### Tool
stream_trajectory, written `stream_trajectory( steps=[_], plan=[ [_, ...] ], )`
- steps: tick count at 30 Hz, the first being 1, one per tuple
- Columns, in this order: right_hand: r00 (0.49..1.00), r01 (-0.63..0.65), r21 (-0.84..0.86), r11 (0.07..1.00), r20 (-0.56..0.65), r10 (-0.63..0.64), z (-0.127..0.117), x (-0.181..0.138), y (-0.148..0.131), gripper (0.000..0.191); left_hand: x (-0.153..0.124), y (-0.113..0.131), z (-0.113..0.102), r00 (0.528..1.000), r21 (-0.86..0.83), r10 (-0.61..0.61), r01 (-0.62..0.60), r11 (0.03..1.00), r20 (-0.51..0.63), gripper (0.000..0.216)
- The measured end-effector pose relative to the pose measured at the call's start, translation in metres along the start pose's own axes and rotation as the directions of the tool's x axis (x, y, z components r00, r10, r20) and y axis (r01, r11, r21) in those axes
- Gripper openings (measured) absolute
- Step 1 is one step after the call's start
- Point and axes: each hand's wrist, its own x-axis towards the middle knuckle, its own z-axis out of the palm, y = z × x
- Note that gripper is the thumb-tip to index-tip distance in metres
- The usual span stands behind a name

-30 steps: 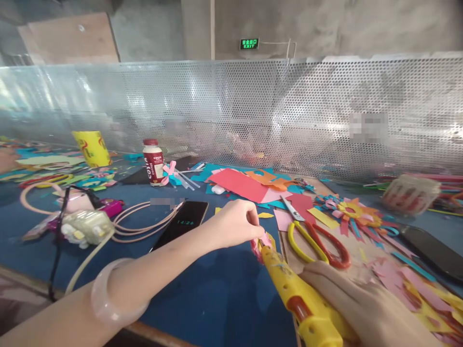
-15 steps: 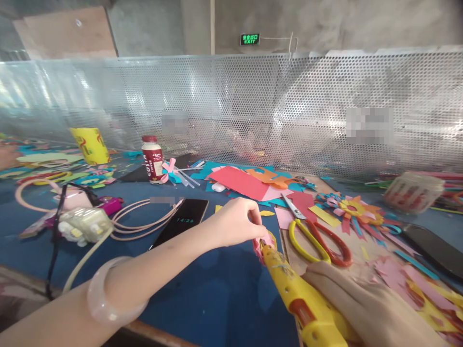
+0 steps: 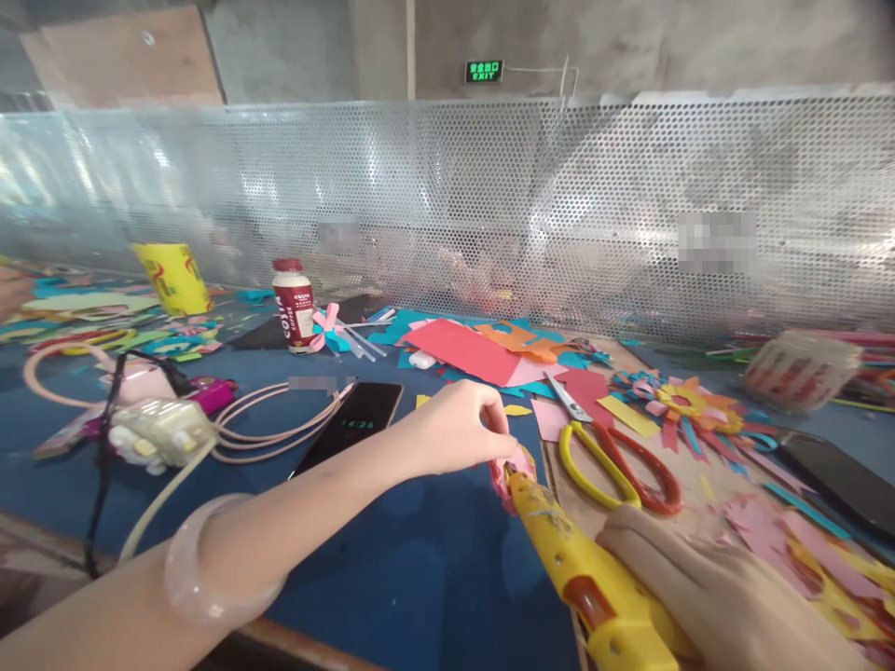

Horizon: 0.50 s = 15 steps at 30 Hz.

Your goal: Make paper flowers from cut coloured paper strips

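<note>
My left hand [image 3: 458, 429] is closed in a pinch on a small pink paper piece [image 3: 504, 471] just above the blue table [image 3: 419, 578]. My right hand [image 3: 713, 596] is wrapped round a yellow glue gun [image 3: 580, 578], and the gun's tip touches the pink piece. A pale bangle [image 3: 210, 568] sits on my left wrist. Yellow-and-red scissors [image 3: 615, 466] lie just right of the glue gun's tip.
A black phone [image 3: 353, 424] lies left of my left hand. Pink hoops [image 3: 280, 419], a power strip [image 3: 164, 433], a coffee bottle [image 3: 294, 306], a yellow cup [image 3: 172, 278] and coloured paper scraps [image 3: 475, 349] cover the table. A paper flower [image 3: 689, 405], a second phone [image 3: 835, 480] and a perforated metal screen [image 3: 489, 205] lie beyond.
Both hands stay almost where they were, with the glue gun's tip still at the pink piece. The view has tilted down a little.
</note>
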Motion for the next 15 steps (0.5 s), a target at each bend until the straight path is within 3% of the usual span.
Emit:
stream_trajectory(
  steps=[10, 15],
  plan=[
    [0.999, 0.007, 0.004, 1.000, 0.035, -0.007, 0.0004, -0.0011, 0.0020, 0.013, -0.0004, -0.0003, -0.0012, 0.999, -0.009, 0.013, -0.012, 1.000, 0.031, 0.020],
    [0.996, -0.068, 0.045, 0.997, -0.048, 0.070, 0.0002, -0.0002, -0.0032, 0.010, -0.0003, 0.0007, -0.0018, 0.999, 0.004, 0.007, -0.007, 1.000, 0.033, 0.019]
  ],
)
